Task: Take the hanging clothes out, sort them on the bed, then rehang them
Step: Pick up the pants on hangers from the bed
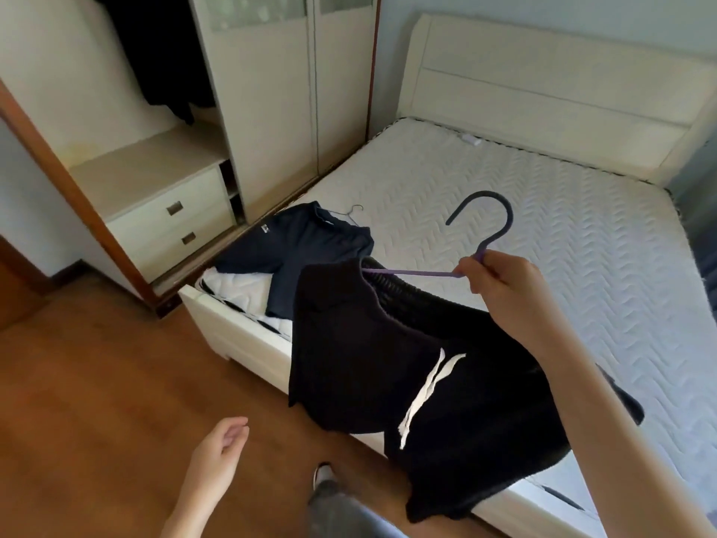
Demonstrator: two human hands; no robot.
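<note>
My right hand (pixel 500 281) grips a purple hanger (pixel 487 223) at its neck, just below the hook. A pair of black shorts (pixel 388 366) with a white drawstring hangs from it, over the near edge of the bed (pixel 543 211). A dark navy garment (pixel 298 246) on a thin wire hanger (pixel 355 211) lies on the mattress's near left corner. My left hand (pixel 221 448) hovers low over the floor, fingers loosely curled, holding nothing. Dark clothes (pixel 163 52) still hang inside the open wardrobe at the upper left.
The wardrobe (pixel 271 110) stands left of the bed, with a drawer unit (pixel 170 215) in its open section. A cream headboard (pixel 543 83) closes the far end. Wooden floor (pixel 97 382) spreads at the left, and my foot (pixel 324 473) stands by the bed frame.
</note>
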